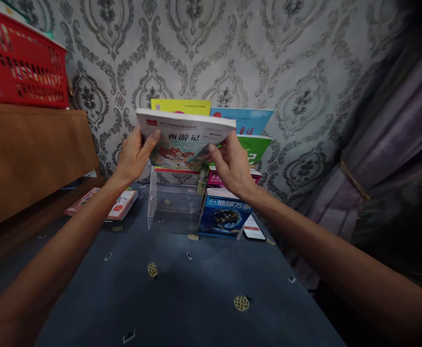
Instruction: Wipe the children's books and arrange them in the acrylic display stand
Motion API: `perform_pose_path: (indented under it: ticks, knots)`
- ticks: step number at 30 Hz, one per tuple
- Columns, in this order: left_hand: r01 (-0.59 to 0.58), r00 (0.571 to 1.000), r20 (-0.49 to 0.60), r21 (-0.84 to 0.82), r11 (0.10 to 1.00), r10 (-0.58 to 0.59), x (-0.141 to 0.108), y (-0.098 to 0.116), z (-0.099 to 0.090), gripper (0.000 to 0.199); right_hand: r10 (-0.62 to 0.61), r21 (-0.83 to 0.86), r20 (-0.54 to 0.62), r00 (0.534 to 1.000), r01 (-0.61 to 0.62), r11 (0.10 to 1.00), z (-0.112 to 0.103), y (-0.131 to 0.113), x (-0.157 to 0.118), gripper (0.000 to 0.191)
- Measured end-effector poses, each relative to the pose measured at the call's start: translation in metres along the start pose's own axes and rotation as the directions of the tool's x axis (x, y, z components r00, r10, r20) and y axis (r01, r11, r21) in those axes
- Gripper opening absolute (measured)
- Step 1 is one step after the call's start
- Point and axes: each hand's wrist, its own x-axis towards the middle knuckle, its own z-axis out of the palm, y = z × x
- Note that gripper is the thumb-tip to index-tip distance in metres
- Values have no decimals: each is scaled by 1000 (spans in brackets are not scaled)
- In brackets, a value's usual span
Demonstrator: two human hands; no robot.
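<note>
A red slotted plastic basket is sitting on a brown wooden cabinet; a mauve fabric curtain is hanging beside grey damask-patterned wallpaper.

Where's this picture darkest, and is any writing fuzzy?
In the head view, the right edge is darkest, almost black in the top corner; the curtain looks dim; on the held book, the big title reads clearly, but smaller print is fuzzy.

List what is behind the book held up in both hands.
Behind the held book, the top of a yellow book shows above; parts of a light-blue book and a green book show on the right. Their covered parts, and anything else hidden there, cannot be seen.
</note>
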Motion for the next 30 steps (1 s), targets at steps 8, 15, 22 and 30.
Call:
perform_pose_path:
  ticks: [8, 15, 22, 30]
  knots:
    - [27, 998, 57, -37, 999, -25, -8, -21, 6, 55, 62, 46, 31, 998, -63, 997, 9, 10, -6, 42]
    - [76, 995, 68, -38, 996, -73, -12, -32, 10, 57, 94, 38, 45, 995, -95, 995, 15, 18, -7, 41]
    - [118, 989, 92, -40, 992, -114, -19, -43, 13, 55, 131, 27, 95, 987, -134, 991, 19, 20, -10, 32]
    - [202, 973, 122, -53, 978, -195, -24, -53, 18, 56, 147, -32, 114, 983, -145, 989, 26, 31, -8, 21]
